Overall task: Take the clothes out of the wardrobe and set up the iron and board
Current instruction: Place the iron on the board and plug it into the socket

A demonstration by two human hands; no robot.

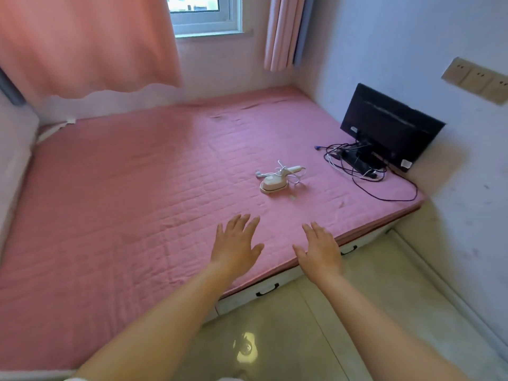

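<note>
The small white handheld iron [274,183] lies on the pink quilted mattress cover [123,193], right of the middle, with its white cord [288,171] looped loosely over and behind it. Neither clothes nor wardrobe nor ironing board shows in this view, so you seem to be at the setting-up stage, with the iron laid out and the bed perhaps serving as the board.

Your left hand [235,242] and right hand [320,250] hover over the near edge of the bed, palms down, fingers spread apart, holding nothing; both are well short of the iron. If the iron is your next object, reach farther forward and mind the cord, which could snag as you lift.

Far right, a black flat monitor [390,125] leans against the wall with a tangle of black and white cables [365,171] at its foot, near the iron but apart from it. Beige wall sockets [478,81] sit above. Pink curtains [82,45] hang at the far left, beside the window [203,15]. The bed base drawers [264,291] face the glossy tiled floor [302,339].
</note>
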